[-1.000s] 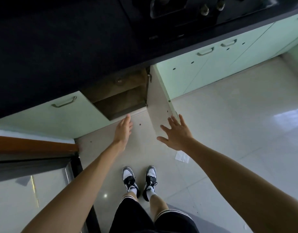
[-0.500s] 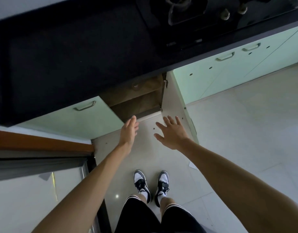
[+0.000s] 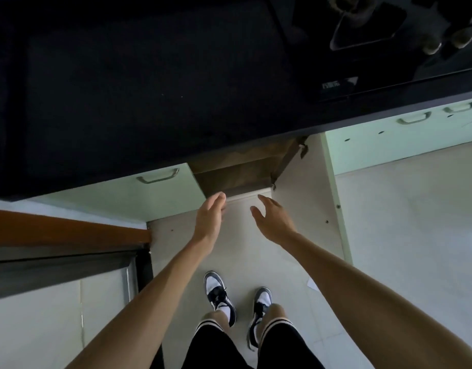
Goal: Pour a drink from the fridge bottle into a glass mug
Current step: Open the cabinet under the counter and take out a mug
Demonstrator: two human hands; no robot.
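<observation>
No bottle, mug or fridge shows in the head view. My left hand and my right hand both reach out, empty, fingers apart, toward an open cabinet under the black counter. The left fingertips are at the cabinet's lower front edge. The right hand hovers just in front of that edge, beside the swung-open door. The brown inside of the cabinet looks bare where I can see it; its upper part is hidden by the counter.
Pale green cabinet doors with metal handles flank the opening. A black stove sits on the counter at the upper right. A brown-topped ledge juts in at the left. My feet in sneakers stand on the pale tiled floor.
Both hands have moved forward to the cabinet's opening, and my view has come closer to the counter. The door has swung further open to the right.
</observation>
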